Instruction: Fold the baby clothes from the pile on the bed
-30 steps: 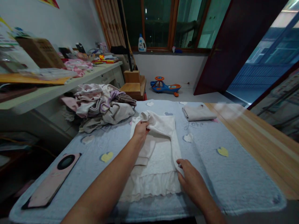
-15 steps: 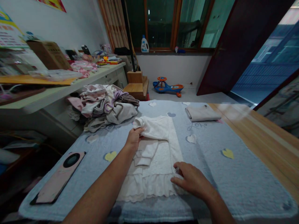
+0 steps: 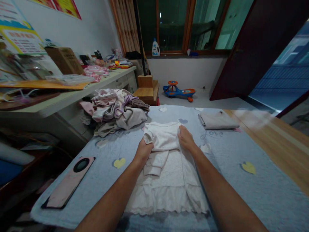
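Note:
A white child's dress (image 3: 166,174) with a lace hem lies flat on the light blue blanket (image 3: 231,183), its sleeves folded inward. My left hand (image 3: 144,150) grips the left shoulder of the dress, fingers closed on the cloth. My right hand (image 3: 185,138) rests on the right shoulder at the top edge, fingers together and pressing down on the fabric. Both forearms stretch over the skirt.
A heap of unfolded clothes (image 3: 116,111) lies at the blanket's far left. A folded beige garment (image 3: 217,120) sits at the far right. A pink phone (image 3: 69,182) lies near left. The wooden tabletop (image 3: 277,138) shows on the right; a cluttered shelf (image 3: 60,87) runs along the left.
My right hand has left the dress's lower right edge and moved up to its right shoulder. The left hand has drawn the left shoulder fold inward and flatter.

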`<state>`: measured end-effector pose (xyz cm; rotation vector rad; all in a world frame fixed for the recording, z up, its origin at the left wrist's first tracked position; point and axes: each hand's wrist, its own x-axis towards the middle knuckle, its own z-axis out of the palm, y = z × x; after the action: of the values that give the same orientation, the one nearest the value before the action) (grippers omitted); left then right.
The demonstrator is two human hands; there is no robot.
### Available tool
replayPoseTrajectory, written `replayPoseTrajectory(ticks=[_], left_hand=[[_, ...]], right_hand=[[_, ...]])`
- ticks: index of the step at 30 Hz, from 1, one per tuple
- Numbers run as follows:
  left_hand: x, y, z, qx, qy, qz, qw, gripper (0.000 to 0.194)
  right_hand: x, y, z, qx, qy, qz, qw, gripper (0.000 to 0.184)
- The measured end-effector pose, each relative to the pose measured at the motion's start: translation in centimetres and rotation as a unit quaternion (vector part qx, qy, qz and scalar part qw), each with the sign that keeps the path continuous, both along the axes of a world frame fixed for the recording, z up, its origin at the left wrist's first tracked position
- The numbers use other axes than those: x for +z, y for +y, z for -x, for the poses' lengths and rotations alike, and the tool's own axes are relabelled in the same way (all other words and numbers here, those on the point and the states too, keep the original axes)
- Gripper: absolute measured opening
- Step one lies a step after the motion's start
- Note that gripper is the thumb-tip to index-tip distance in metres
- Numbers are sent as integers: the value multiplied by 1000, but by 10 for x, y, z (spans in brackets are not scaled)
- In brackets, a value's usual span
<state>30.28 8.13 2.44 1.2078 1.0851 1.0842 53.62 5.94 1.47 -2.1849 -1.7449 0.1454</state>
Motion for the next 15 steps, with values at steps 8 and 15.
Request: replayPoseTrajectory(ticks=[8,15], left_hand=[[-1,2,8,-5,54,-14,998,44],[2,5,11,68,8,-13,998,74]], right_hand=[[-24,11,16,14,-69,76,995,57],[-22,11,18,9,-59,72,996,57]])
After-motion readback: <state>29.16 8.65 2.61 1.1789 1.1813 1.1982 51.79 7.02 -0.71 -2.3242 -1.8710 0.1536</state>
